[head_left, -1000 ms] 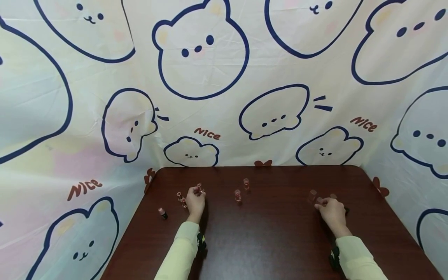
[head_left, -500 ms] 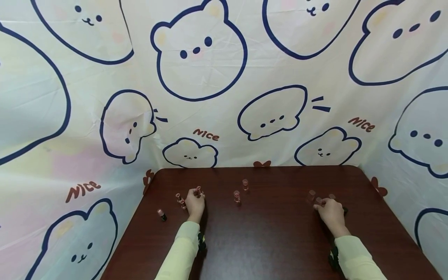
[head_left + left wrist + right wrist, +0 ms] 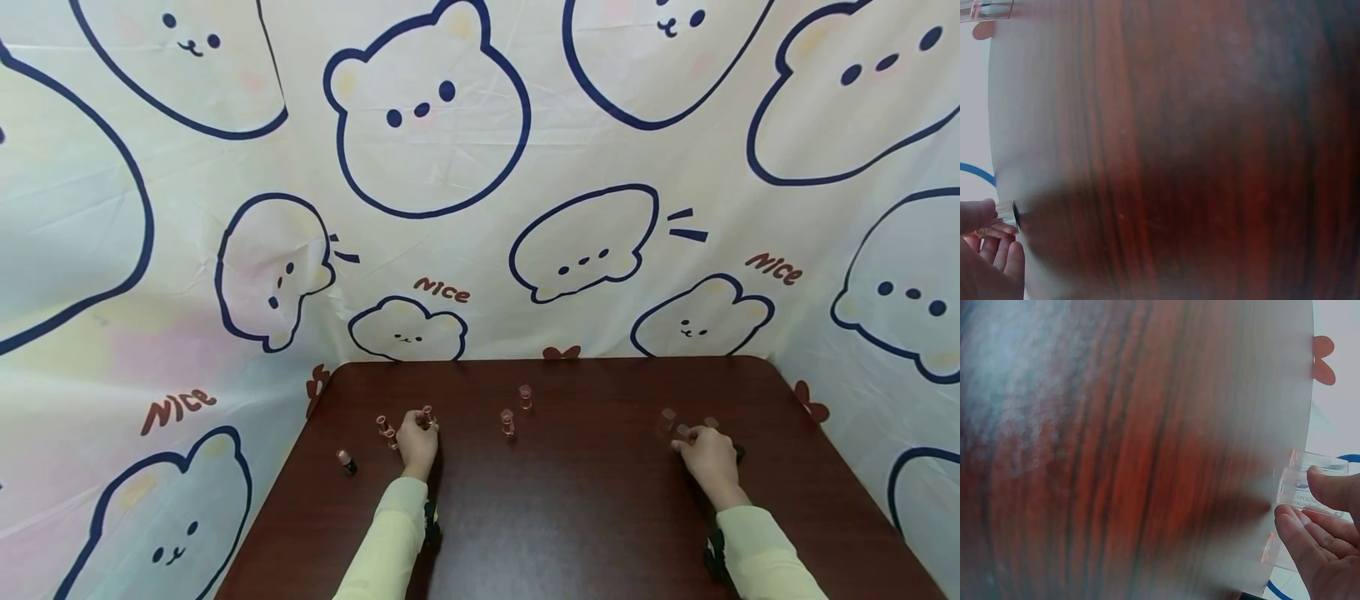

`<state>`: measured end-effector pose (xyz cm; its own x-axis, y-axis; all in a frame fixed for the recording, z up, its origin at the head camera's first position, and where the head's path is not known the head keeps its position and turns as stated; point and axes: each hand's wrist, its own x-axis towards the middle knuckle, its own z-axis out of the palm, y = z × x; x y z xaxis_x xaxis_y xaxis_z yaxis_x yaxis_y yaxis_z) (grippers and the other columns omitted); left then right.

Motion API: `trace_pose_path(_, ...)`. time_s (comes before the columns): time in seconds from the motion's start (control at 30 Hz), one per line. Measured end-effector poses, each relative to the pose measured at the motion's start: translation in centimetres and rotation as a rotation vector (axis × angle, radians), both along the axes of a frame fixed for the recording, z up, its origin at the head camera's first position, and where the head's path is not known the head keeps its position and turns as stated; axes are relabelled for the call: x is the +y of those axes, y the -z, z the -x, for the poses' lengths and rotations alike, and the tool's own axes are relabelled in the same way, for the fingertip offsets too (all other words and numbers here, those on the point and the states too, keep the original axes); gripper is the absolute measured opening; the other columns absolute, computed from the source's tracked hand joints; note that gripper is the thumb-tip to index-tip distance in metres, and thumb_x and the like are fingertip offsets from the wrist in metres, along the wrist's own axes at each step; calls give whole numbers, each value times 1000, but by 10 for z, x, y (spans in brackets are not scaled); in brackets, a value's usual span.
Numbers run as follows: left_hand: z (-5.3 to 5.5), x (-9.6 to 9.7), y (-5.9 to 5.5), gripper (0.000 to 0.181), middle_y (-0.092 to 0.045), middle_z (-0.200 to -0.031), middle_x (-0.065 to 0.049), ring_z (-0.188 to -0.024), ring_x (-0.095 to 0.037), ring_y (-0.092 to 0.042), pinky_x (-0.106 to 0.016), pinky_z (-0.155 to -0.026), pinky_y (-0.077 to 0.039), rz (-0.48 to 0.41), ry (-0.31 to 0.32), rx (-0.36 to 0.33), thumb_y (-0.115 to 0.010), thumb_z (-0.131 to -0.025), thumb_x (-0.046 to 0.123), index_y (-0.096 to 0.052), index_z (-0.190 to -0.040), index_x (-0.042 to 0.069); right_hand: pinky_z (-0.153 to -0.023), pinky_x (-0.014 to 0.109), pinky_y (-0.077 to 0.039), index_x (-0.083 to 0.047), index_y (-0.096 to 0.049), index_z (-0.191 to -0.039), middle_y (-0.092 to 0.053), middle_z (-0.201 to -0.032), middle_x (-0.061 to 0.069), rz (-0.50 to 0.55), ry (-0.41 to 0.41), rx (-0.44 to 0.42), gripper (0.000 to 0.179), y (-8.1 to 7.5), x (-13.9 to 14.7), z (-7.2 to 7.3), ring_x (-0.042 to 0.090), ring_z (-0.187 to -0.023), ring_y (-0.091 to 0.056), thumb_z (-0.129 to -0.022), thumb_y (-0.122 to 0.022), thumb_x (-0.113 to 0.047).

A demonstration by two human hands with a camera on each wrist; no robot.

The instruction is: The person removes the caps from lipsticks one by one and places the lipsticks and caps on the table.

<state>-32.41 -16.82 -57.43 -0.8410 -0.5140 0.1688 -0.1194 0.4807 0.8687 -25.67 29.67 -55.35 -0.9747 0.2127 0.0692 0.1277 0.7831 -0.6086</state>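
Note:
In the head view my left hand (image 3: pixel 417 443) pinches a small clear lipstick tube (image 3: pixel 428 414) upright between thumb and fingers; its dark base (image 3: pixel 1016 215) shows in the left wrist view. Two similar tubes (image 3: pixel 387 432) stand just left of that hand. Further left is a lipstick with a black base and pink top (image 3: pixel 347 462). At the right my right hand (image 3: pixel 707 457) grips a clear lettered cap (image 3: pixel 1297 492) between thumb and fingers. Another clear cap (image 3: pixel 667 420) stands just beyond it, and a further one (image 3: pixel 711 423) is partly hidden behind the hand.
Two more clear tubes (image 3: pixel 507 423) stand between the hands, one farther back. The brown wooden table (image 3: pixel 570 517) ends at a rounded back edge against a cartoon-printed curtain (image 3: pixel 480 250). Something dark (image 3: pixel 740 454) pokes out right of the right hand.
My left hand has come down slightly toward the table with the tube in its fingers. The right hand keeps its place, and the standing tubes are unmoved.

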Motion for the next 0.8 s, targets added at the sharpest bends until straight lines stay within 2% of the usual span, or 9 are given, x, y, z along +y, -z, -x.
trace_pose_path(0.2,-3,0,0,22,-69,-92,-19,-89,-35,-64,-48,-80,-49,3,11,-3,-75,-78,-5,-64,-97,-2,-47,32,-37,12,-63,-96,-61,-70,14,-2,3,1,26,0,1,0,18,-50,-50,-90,-68,-12)
trace_pose_path(0.37,-4,0,1,23,-68,-94,-18,-90,-34,-65,-47,-78,-50,11,26,-9,-73,-81,-5,-64,-101,-1,-50,37,-44,10,-64,-93,-64,-78,19,-2,6,1,22,-2,2,-3,23,-59,-58,-88,-70,-11)
trace_pose_path(0.63,-3,1,2,22,-69,-93,-18,-89,-34,-65,-47,-78,-51,19,21,-4,-74,-80,-6,-64,-100,-1,-57,45,-51,14,-63,-107,-65,-91,26,-34,2,60,35,-9,3,-7,37,-74,-64,-86,-73,-12)
trace_pose_path(0.8,-2,1,2,22,-69,-93,-18,-89,-33,-65,-47,-80,-50,13,14,-2,-75,-80,-5,-64,-98,-1,-64,50,-53,16,-57,-119,-63,-102,32,-26,18,118,44,-20,-3,-8,43,-87,-63,-88,-71,-13)
